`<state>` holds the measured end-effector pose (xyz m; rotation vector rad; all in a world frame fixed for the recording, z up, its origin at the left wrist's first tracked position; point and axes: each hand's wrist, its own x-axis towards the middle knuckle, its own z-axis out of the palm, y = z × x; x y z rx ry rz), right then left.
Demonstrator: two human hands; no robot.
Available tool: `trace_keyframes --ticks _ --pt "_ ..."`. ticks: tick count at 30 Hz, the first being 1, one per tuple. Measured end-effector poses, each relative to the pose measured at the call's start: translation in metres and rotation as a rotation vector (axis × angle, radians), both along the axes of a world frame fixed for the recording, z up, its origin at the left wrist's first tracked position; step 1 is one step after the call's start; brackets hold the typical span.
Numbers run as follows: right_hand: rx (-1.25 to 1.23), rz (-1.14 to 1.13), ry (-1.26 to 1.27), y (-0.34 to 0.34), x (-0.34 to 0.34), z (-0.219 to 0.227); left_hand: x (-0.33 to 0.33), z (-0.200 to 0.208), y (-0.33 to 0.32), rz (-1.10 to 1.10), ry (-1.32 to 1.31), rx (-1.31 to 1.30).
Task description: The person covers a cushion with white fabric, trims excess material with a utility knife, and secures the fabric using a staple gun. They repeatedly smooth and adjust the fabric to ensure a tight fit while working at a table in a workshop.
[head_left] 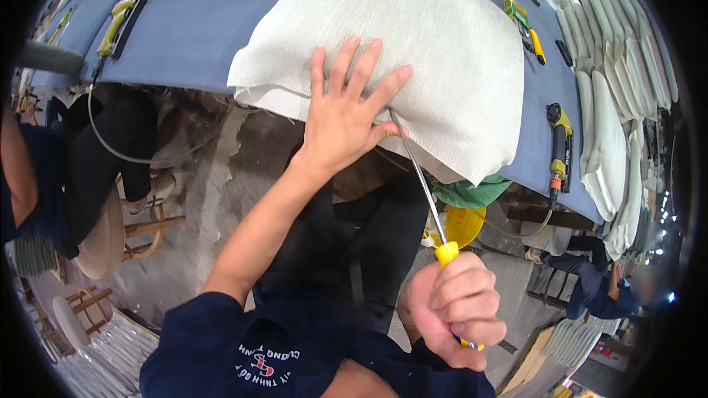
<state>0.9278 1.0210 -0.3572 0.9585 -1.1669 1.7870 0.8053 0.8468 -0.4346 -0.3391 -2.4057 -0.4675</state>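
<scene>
A seat cushion (442,51) covered in pale woven fabric lies on the blue-covered table, its near edge overhanging toward me. My left hand (343,107) presses flat on the fabric near that edge, fingers spread. With my right hand (457,306) I grip the yellow handle of a screwdriver (426,191), fist wrapped around it. Its long metal shaft slants up and away, and the tip meets the fabric beside my left thumb. Whether the tip goes into the fabric or only touches it, I cannot tell.
Yellow-and-black staple guns with air hoses lie on the table (192,22), one at left (118,26), one at right (560,147). A yellow cutter (537,47) lies beside a small box (515,9). Stacked cushions (608,125) line the right. Below are a yellow bucket (466,227) and nearby people.
</scene>
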Motion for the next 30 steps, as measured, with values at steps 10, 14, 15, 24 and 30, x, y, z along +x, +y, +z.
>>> trace_keyframes --ticks 10,14,15,24,30 --pt "0.124 0.372 -0.153 0.001 -0.133 0.101 -0.007 -0.001 0.013 0.048 0.014 0.112" --pt "0.087 0.315 -0.275 -0.016 -0.201 0.12 -0.005 0.004 0.009 -0.029 -0.002 0.152" --pt "0.116 0.278 -0.276 -0.023 -0.192 0.116 -0.002 0.005 0.0 -0.036 -0.017 0.152" --pt "0.1 0.049 -0.203 -0.005 -0.145 0.127 0.007 0.01 -0.007 -0.112 -0.075 0.13" --pt "0.017 0.017 -0.277 -0.01 -0.151 0.12 0.011 0.017 -0.005 -0.092 -0.102 0.117"
